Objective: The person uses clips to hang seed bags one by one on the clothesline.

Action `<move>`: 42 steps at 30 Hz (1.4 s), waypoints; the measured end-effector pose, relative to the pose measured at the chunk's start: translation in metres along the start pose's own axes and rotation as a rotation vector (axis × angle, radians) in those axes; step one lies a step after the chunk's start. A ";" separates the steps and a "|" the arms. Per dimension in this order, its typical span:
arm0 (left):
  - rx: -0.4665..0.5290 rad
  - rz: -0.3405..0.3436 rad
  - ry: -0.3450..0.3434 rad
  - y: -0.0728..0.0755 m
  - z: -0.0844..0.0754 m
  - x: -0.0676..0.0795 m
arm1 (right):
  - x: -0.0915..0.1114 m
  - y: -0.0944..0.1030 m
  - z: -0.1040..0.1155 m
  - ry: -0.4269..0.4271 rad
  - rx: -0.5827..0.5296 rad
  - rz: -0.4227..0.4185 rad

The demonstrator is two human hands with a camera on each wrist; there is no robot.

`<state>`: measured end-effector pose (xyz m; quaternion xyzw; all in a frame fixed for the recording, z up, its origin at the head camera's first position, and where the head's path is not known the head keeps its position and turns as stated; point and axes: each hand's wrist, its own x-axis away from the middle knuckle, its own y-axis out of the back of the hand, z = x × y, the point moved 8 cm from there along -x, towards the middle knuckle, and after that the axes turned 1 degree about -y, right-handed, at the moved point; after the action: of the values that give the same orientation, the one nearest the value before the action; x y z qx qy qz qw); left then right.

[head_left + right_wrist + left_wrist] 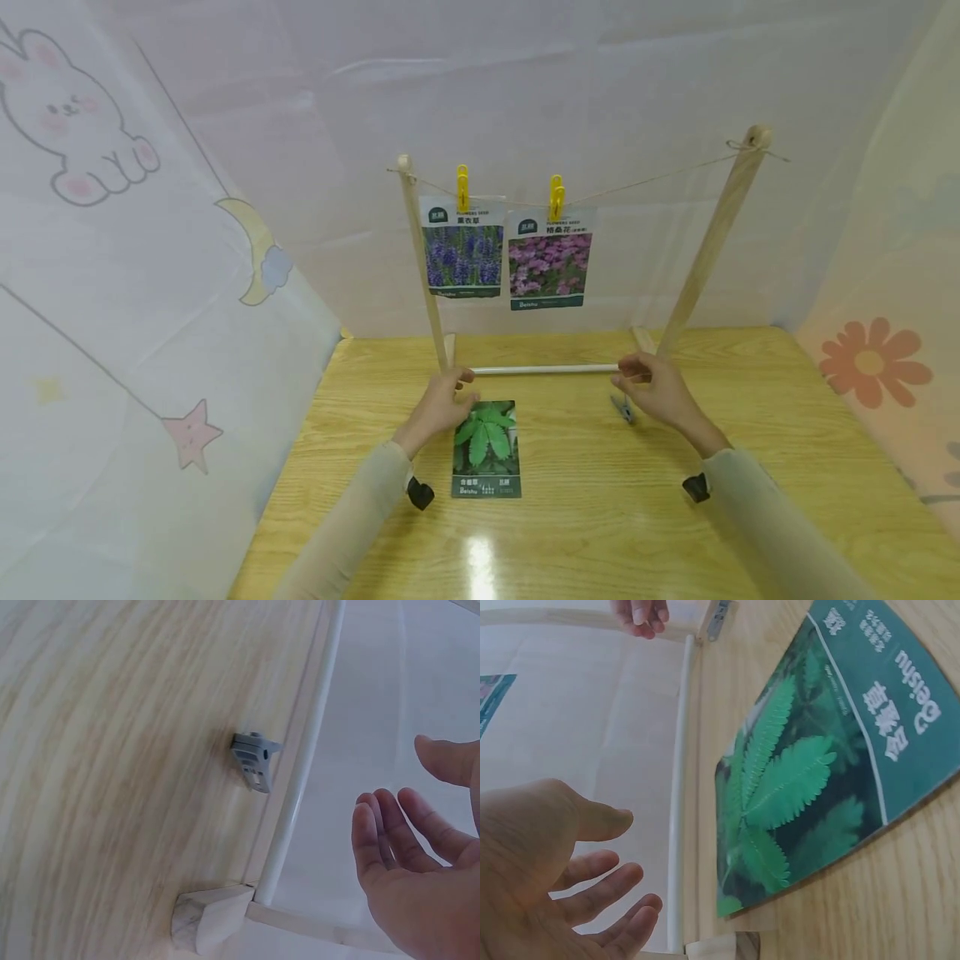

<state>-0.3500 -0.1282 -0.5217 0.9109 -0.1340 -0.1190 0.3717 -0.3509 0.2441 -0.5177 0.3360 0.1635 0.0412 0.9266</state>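
My left hand hovers by the foot of the left wooden post, fingers loosely bent with nothing between them. Near the right post is my right hand, its fingers relaxed and holding nothing in the right wrist view. A white rod spans the base between the hands. Beside my left hand, a seed packet with green leaves lies flat on the table. A grey clothespin lies on the tabletop close to my right hand.
A thin string runs between the post tops. From it hang a purple-flower packet and a pink-flower packet, with yellow clothespins at their tops. Printed cloth encloses the wooden table behind and at the sides.
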 end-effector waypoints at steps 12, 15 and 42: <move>-0.262 0.073 -0.067 -0.019 0.007 0.005 | 0.010 -0.008 -0.009 0.021 0.044 -0.011; -0.302 0.073 -0.074 -0.020 0.009 0.005 | 0.010 -0.012 -0.013 0.004 0.060 0.013; -0.604 0.104 -0.106 -0.026 0.007 0.010 | 0.011 -0.034 -0.029 -0.053 0.164 0.141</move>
<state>-0.3384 -0.1177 -0.5462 0.7438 -0.1580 -0.1816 0.6236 -0.3516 0.2375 -0.5630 0.4223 0.1176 0.0841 0.8948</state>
